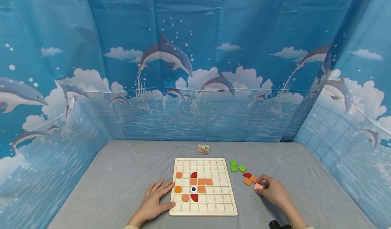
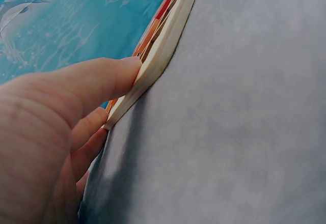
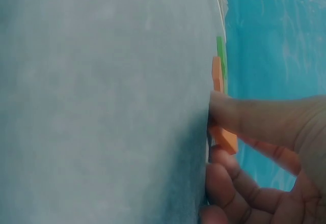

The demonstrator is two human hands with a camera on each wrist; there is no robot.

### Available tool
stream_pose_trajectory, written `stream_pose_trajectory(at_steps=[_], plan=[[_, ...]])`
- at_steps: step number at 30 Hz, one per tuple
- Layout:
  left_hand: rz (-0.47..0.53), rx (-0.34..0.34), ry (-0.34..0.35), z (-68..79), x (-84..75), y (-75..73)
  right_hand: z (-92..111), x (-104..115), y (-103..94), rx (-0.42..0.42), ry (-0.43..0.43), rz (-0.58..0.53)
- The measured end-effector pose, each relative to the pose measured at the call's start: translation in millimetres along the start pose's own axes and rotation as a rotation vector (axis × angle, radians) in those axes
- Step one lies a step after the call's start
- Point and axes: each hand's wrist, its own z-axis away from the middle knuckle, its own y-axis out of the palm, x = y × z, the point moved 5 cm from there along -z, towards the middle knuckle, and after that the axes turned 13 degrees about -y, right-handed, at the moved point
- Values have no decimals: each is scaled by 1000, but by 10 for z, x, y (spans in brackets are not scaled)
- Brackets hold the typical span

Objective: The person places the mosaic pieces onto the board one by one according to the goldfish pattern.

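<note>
A cream wooden grid board (image 1: 218, 212) lies on the table with orange square tiles (image 1: 201, 182), orange discs (image 1: 179, 175), red quarter-round tiles (image 1: 194, 198) and a black-and-white eye disc (image 1: 193, 189) in its cells. My left hand (image 1: 155, 199) rests at the board's left edge, fingers spread, thumb (image 2: 114, 76) touching the rim. To the right of the board, my right hand (image 1: 275, 191) pinches a light orange tile (image 1: 258, 186) between thumb and fingers, low at the table. Close by lie two loose orange square tiles (image 1: 247, 181) and a red quarter-round tile (image 1: 247, 175).
Three green square tiles (image 1: 233, 168) lie by the board's upper right corner. Behind the board is a small patterned card (image 1: 203, 149). A black object (image 1: 275, 224) shows at the front edge below my right forearm. A blue dolphin-print curtain (image 1: 195, 113) encloses the grey table (image 1: 131, 168).
</note>
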Motion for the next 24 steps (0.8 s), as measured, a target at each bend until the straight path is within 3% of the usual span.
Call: stream_pose_trajectory(at_steps=[13, 24], plan=[[-4, -3, 8, -4, 2, -1, 20, 12, -19, -45, -5, -35], [-9, -12, 11, 2, 7, 4, 71, 196, -21, -106, -94, -115]])
